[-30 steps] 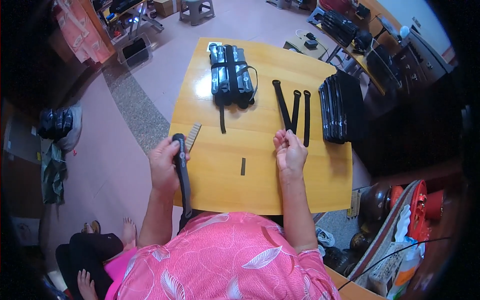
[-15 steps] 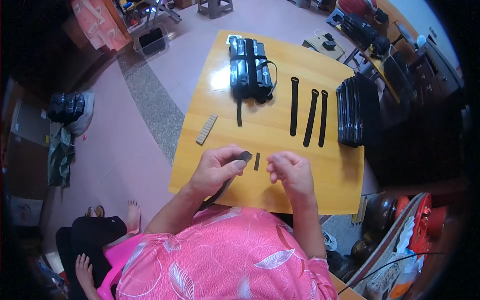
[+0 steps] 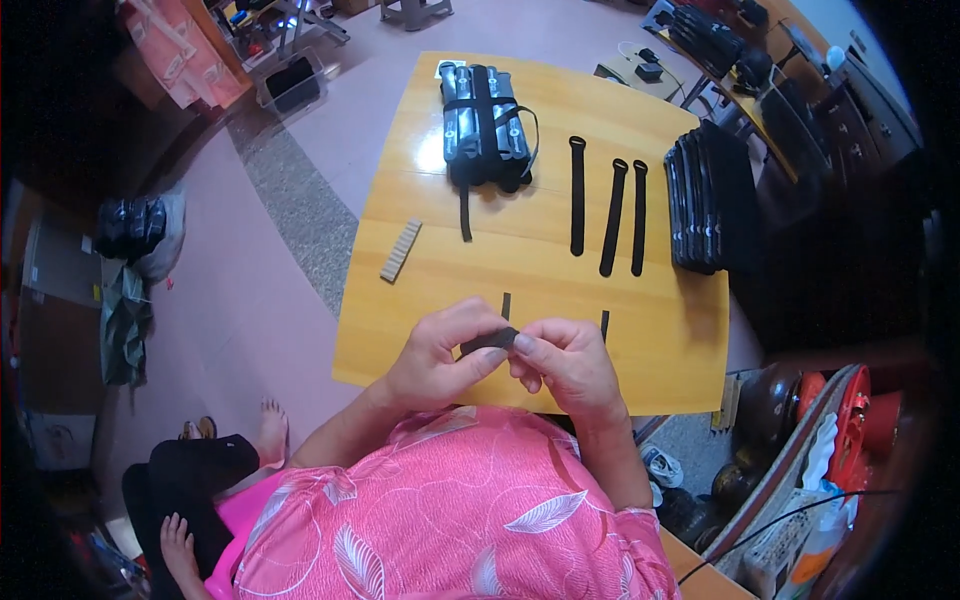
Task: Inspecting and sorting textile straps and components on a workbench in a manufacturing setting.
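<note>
My left hand [image 3: 447, 350] is closed around a black strap [image 3: 482, 343], pinched between thumb and fingers above the table's near edge. My right hand [image 3: 572, 368] meets it, thumb and fingertips closed on the strap's end. Just beyond my left fingers lies a short dark strip [image 3: 506, 304]. A second dark strip [image 3: 605, 324] lies beside my right hand, partly covered by it. Farther off on the right are a long black strap with a looped end [image 3: 577, 200] and two similar shorter straps [image 3: 613, 220], [image 3: 639, 220].
On the wooden table [image 3: 430, 310] stand a strapped bundle of black-and-silver packs [image 3: 487, 125], a ridged beige strip [image 3: 401, 250] and, at right, a row of black packages [image 3: 712, 200]. Another person's hand [image 3: 178, 545] rests on a dark-clothed leg at lower left.
My right hand has moved left and taken hold of the strap's end beside my left hand. A dark strip now shows beside my right hand. The view has shifted slightly.
</note>
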{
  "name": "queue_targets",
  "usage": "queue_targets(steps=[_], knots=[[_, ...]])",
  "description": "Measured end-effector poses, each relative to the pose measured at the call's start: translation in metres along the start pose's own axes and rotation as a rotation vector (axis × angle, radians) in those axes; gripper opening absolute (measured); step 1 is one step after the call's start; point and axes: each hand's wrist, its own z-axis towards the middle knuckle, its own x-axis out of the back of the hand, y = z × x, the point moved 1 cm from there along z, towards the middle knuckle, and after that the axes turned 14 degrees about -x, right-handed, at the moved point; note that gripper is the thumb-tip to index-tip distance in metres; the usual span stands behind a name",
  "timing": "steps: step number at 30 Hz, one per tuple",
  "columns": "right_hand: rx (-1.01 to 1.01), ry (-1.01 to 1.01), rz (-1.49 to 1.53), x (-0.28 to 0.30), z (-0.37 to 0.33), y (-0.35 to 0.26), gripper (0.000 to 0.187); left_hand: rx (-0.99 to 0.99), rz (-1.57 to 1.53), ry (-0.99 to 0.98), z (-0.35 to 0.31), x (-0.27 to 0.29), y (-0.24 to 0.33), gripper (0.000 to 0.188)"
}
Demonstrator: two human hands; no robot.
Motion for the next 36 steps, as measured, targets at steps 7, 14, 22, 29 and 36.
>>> queue_targets(steps=[7,14,22,29,36], knots=[[0.013,-0.004,-0.013,0.001,-0.003,0.004,0.017,-0.055,0.047,-0.014,0.002,-0.008,0.004,0.014],[0.033,0.045,-0.054,-0.006,-0.009,0.002,0.017,-0.122,0.158,0.035,0.001,-0.013,0.003,0.018],[-0.015,0.049,-0.077,0.002,-0.011,0.003,0.014,-0.245,0.312,-0.037,0.002,-0.013,0.006,0.025],[-0.006,0.073,-0.040,0.003,-0.006,0.008,0.014,-0.110,0.138,0.057,-0.002,-0.019,-0.001,0.017],[-0.034,0.101,0.052,-0.005,-0.006,0.005,0.016,-0.041,0.146,0.079,-0.002,-0.020,0.001,0.016]])
